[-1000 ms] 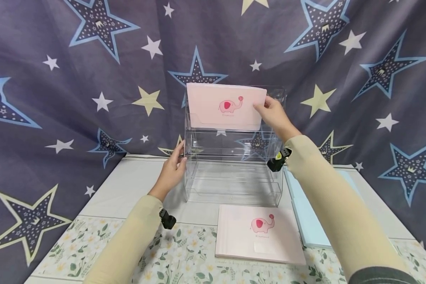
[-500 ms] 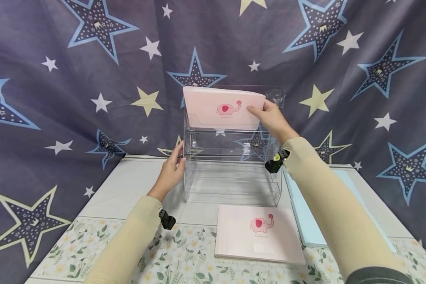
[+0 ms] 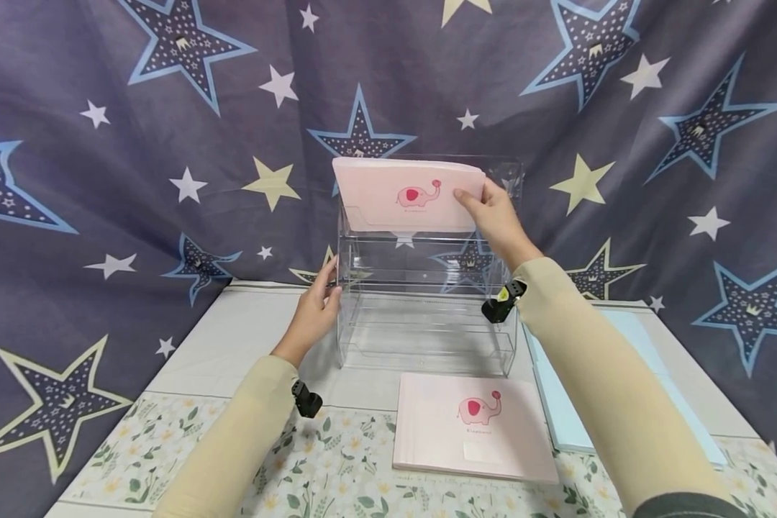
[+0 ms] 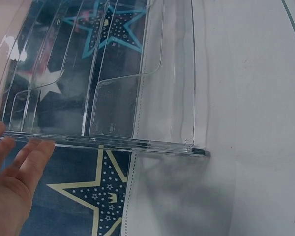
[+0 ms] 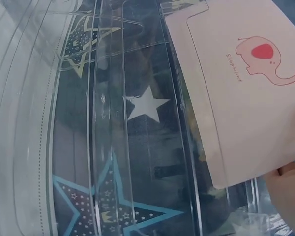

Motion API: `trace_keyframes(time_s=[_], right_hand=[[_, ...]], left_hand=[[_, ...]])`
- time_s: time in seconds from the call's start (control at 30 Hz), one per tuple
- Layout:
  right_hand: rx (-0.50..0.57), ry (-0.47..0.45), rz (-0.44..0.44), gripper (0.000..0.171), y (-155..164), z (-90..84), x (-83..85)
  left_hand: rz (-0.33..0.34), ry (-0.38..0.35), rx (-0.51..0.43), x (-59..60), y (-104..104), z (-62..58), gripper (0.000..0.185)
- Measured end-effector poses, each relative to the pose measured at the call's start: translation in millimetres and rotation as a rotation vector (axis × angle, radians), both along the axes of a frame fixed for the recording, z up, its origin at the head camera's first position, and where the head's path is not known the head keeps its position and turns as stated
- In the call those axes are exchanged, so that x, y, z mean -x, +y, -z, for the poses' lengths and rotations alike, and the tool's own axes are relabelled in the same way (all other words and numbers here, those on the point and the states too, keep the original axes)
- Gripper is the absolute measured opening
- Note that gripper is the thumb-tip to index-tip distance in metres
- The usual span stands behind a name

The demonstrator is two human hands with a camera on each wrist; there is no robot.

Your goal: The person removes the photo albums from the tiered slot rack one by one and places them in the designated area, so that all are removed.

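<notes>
A clear tiered display rack (image 3: 427, 345) stands upright at the middle of the table. In its top tier sits a pink elephant notebook (image 3: 382, 198), its upper edge bowed; the right wrist view shows the same notebook (image 5: 241, 108) behind the tier's clear front lip. My right hand (image 3: 500, 219) pinches its right end, thumb on the cover and fingers behind. My left hand (image 3: 314, 309) rests against the rack's left side. In the left wrist view the fingers (image 4: 37, 160) lie nearly straight along the rack's side edge.
More pink elephant notebooks (image 3: 440, 439) lie stacked in front of the rack. Light blue notebooks (image 3: 576, 410) lie to the right, partly under my right forearm. A star-patterned curtain (image 3: 220, 180) hangs close behind; a floral cloth (image 3: 337, 467) covers the table's front.
The notebook's top edge has tipped forward and bowed, shifting slightly left. My right thumb has moved farther in over its cover. My left hand keeps its place on the rack.
</notes>
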State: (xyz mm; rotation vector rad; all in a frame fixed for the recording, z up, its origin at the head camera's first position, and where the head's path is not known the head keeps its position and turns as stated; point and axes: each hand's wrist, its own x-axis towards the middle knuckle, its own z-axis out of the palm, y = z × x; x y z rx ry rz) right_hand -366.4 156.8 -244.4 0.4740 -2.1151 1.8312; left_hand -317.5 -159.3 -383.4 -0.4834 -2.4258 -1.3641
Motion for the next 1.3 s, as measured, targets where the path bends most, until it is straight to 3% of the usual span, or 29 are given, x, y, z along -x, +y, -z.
trace_keyframes(time_s=[0.3, 0.57, 0.83, 1.03, 1.3], right_hand=[[-0.025, 0.08, 0.073, 0.036, 5, -4.7, -10.2], [0.002, 0.22, 0.13, 0.034, 27, -9.2, -21.3], [0.132, 0.316, 0.024, 0.028, 44, -22.7, -39.5], [0.15, 0.289, -0.038, 0.031, 55, -26.5, -52.2], [0.031, 0.195, -0.045, 0.037, 72, -16.4, -71.6]], left_hand=[[-0.015, 0.041, 0.01, -1.5, -1, -0.3, 0.058], [-0.024, 0.027, 0.021, -2.9, 0, -1.5, 0.058], [-0.019, 0.03, 0.03, -2.6, 1, -2.4, 0.059], [-0.011, 0.026, 0.029, -2.2, 0, -2.2, 0.058], [0.0, 0.019, 0.03, -2.1, 0, -2.3, 0.059]])
